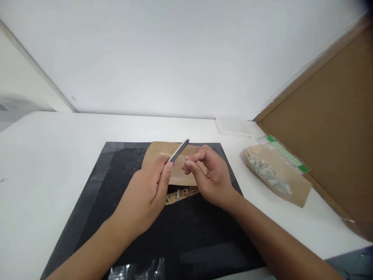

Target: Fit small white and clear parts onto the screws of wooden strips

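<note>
A slim flat bar, dark on one face and pale on its edge, resembling a nail file (179,151), slants up out of my left hand (150,184), whose fingers are closed around its lower end. Facing it, my right hand (214,177) pinches a tiny clear piece (181,161) at its fingertips; its exact kind is too small to make out. Both hands are above a brown paper sheet (177,179). Just below the sheet lies a narrow tan strip (181,195) with several round metallic dots and small translucent pieces on it, partly hidden by my hands.
A black mat (192,233) covers part of the white table (75,134). To the right are a brown pouch (297,192) with pale translucent pieces showing and a green-and-clear package (287,153). A clear tray (233,127) stands behind; a brown board (326,116) borders the right.
</note>
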The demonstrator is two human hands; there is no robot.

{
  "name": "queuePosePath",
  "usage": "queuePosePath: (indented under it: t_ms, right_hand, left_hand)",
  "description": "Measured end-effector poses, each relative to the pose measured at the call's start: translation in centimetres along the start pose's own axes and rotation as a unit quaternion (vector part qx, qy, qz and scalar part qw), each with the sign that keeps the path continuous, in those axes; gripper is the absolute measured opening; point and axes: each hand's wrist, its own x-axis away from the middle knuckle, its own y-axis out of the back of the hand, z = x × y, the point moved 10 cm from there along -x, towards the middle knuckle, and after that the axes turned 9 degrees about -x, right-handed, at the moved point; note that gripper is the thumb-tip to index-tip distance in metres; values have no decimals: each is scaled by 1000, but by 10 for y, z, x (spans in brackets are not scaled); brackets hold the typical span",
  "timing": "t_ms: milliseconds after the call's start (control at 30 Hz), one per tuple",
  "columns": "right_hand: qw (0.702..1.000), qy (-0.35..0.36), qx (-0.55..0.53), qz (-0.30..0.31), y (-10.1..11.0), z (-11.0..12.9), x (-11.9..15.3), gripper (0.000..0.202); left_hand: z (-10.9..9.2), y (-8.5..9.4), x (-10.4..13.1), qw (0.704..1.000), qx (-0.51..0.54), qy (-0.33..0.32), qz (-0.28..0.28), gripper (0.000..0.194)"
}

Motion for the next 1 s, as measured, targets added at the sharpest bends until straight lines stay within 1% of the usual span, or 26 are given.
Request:
queuePosePath:
  t_ms: [100,200,300,367,467,600,667,733,800,900,1000]
  right_hand:
    - [993,-67,-96,0,-1,-12,4,16]
    - [973,-129,-189,-6,-5,-23,7,19]
    - [961,-150,-233,-2,-8,-26,6,19]
    - [960,-146,-238,-1,-6,-24,5,18]
    - [967,-137,-212,-9,0,-21,4,17]
    - [972,-137,-193,-2,0,-17,4,17]
    - [970,-138,-202,10,-3,-15,5,15]
    - [971,-125,-206,15,-4,-12,5,13]
    - [979,-96,-180,21,-2,-6,5,9]
    - [991,-56,-117,36,0,-1,7,2]
    - [993,-44,-108,26,4,-1,8,1]
  left_hand:
    - [4,-3,2,999,35,23,20,37]
    - [3,-6,3,998,56,23,33,41]
    - [1,-4,3,999,39,13,25,39]
    - [1,-2,3,1000,16,8,16,36]
    - [0,3,3,1000,-13,-13,-11,30]
    - [1,16,4,995,-31,-32,-89,23]
    - [5,20,3,993,-29,-22,-114,30]
    - [9,21,3,992,-29,-13,-123,39]
    - [9,21,2,991,-38,-20,-126,44]
    - [5,21,3,990,-41,-42,-129,45]
    - [2,19,4,991,-25,-55,-117,41]
